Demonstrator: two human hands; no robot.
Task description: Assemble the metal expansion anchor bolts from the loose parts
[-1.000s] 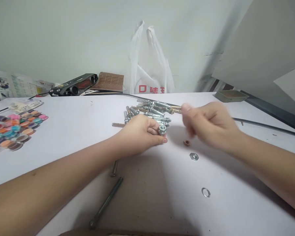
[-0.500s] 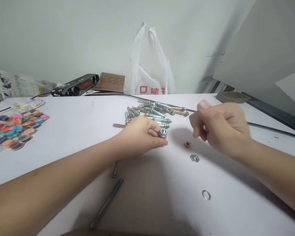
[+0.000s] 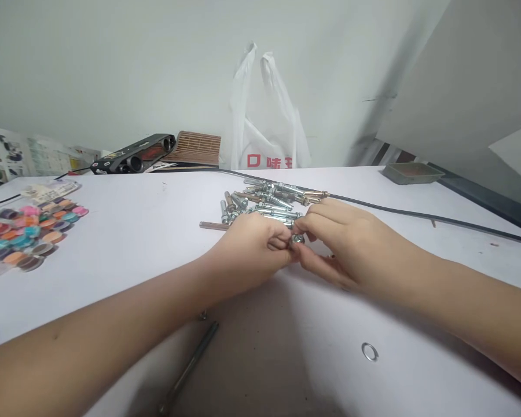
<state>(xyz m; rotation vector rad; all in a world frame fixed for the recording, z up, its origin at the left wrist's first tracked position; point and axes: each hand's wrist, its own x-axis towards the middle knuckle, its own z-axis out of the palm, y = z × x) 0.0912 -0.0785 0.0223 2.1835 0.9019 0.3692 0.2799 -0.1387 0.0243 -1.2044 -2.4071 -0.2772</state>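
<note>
My left hand (image 3: 252, 249) is closed round a silver anchor bolt (image 3: 297, 238), whose threaded end with a nut pokes out between my fingers. My right hand (image 3: 338, 243) has come up against it, fingertips pinched on that same bolt end. Both hands rest on the white table (image 3: 125, 231), just in front of a pile of several silver and brass-coloured anchor bolts (image 3: 269, 200). The rest of the bolt is hidden inside my left fist.
A loose washer (image 3: 369, 351) lies near right, a long dark bolt (image 3: 186, 370) near my left forearm. Coloured discs (image 3: 26, 231) sit far left. A black cable (image 3: 417, 211) crosses the back right; a white plastic bag (image 3: 264, 127), a black device (image 3: 134, 156) and a green tray (image 3: 410, 172) stand behind.
My right hand came in from the right and down onto the bolt end held by my left hand, covering the small brown nut and hex nut on the table. My left hand barely moved.
</note>
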